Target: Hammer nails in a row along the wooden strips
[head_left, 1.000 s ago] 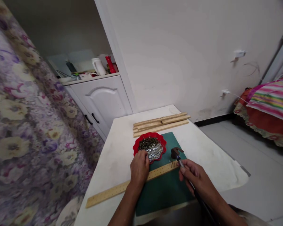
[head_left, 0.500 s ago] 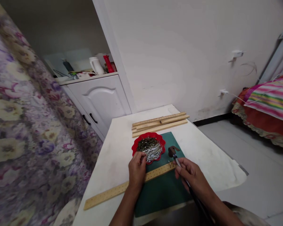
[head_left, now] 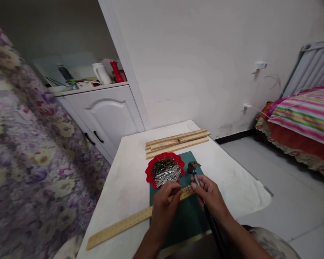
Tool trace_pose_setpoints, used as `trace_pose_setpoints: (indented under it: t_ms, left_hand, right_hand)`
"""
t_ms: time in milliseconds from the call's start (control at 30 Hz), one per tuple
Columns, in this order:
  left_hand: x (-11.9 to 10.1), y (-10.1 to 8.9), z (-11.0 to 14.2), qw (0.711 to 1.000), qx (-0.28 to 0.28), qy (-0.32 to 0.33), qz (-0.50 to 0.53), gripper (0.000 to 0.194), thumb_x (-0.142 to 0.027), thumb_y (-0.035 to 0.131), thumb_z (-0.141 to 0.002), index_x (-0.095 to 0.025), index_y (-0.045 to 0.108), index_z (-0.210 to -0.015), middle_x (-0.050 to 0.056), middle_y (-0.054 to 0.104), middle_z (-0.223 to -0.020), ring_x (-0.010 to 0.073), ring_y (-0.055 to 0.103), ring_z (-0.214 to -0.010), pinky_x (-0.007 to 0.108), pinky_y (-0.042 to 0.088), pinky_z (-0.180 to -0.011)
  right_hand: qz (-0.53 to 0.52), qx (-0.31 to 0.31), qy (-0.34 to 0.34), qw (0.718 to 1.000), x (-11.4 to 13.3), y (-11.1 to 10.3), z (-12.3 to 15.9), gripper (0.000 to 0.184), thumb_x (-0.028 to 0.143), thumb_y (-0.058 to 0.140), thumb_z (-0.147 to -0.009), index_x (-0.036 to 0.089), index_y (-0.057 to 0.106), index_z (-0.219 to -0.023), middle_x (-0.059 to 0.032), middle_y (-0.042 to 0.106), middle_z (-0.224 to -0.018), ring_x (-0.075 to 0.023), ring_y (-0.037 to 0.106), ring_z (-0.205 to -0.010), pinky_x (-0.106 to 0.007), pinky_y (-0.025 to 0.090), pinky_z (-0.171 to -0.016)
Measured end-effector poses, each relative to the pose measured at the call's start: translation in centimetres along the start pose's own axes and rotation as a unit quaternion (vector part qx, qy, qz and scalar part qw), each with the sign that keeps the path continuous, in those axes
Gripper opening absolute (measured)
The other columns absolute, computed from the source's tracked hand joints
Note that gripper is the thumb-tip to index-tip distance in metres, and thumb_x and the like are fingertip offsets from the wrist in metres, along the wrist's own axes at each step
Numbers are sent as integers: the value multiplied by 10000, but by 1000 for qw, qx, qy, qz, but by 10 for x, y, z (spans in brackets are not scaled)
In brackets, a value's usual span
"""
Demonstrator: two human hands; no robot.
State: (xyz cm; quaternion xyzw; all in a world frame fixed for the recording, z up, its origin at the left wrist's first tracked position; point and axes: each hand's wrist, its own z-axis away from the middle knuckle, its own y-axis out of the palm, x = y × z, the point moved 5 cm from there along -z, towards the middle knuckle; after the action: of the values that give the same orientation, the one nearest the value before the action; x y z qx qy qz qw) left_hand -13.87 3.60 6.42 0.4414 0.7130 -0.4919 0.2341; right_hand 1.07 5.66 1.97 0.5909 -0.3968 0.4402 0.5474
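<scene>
Left hand over the strip, pinched narrow; right hand has the hammer.
I've got the left hand (head_left: 163,203) across the drilled-looking strip (head_left: 132,220), thumb and fingertip nearly together; can't tell if a nail's between them. Right hand (head_left: 210,194) is wrapped round the hammer (head_left: 191,167), head up and away from me. Strip lies flat, part on the green mat (head_left: 189,220), part on the table (head_left: 118,180), long axis slanting from near left to far right, passing behind my left fingers. Key relation: strip's far end sits between both sets of fingertips, just beside the right ones, under the hammer side. Bowl (head_left: 149,175) of nails (head_left: 167,173) just beyond the left hand.
</scene>
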Motion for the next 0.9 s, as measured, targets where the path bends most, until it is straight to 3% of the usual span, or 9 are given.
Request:
trace_pose_setpoints:
  t_ms: [100,200,333,433,500,600,733,900]
  left_hand:
    - [1,5,2,1000,-2,-4,19,43,-191,578,-789,-186,609,-760,7,619,-770,135,567,-732,230,432,-681]
    - [9,13,6,988,-31,-79,127,69,-212,636,-744,-187,622,-806,5,634,-777,140,583,-740,235,452,-689]
    - [20,34,14,919,-82,-196,332,149,-258,663,-724,-174,615,-837,-7,645,-710,127,598,-680,237,471,-672]
    - [19,49,17,882,-89,-206,414,146,-259,664,-721,-163,619,-821,-2,653,-679,129,606,-670,258,472,-700]
    - [19,54,17,876,-83,-204,429,155,-255,669,-716,-158,627,-830,7,662,-691,138,613,-687,267,469,-714]
    - [25,49,15,893,-85,-199,394,152,-268,659,-725,-155,641,-825,6,658,-697,136,604,-685,262,463,-705]
    - [38,24,7,949,-116,-161,246,125,-281,640,-740,-170,657,-794,-10,630,-713,131,572,-689,240,442,-672]
    - [42,22,-2,993,-52,-79,65,130,-275,580,-770,-183,653,-713,10,633,-747,160,570,-741,259,427,-698]
  right_hand:
    - [-30,7,8,999,-2,-3,0,276,358,662,-743,173,538,-905,59,612,-592,-12,357,-264,-129,255,-268]
    - [-68,22,26,997,-5,-6,0,295,350,687,-715,174,546,-905,54,627,-590,-10,353,-254,-124,257,-254]
    - [-105,24,40,993,-7,-7,2,318,352,701,-691,176,547,-907,51,638,-584,-11,343,-241,-130,296,-247]
    - [-113,17,40,993,-7,-6,3,320,359,699,-686,178,542,-897,58,633,-569,-8,326,-234,-129,308,-242]
    - [-113,16,42,993,-7,-4,4,324,363,698,-684,175,542,-897,57,631,-564,-10,327,-234,-132,319,-241]
    - [-106,16,45,993,-3,-2,6,322,358,706,-685,169,543,-889,48,640,-575,-13,355,-240,-127,307,-240]
    - [-84,3,35,996,8,-6,10,284,358,689,-721,167,547,-875,48,636,-598,-14,380,-264,-119,295,-251]
    - [-35,-23,22,999,19,-18,16,286,371,665,-736,171,547,-904,58,602,-588,-28,376,-282,-136,313,-255]
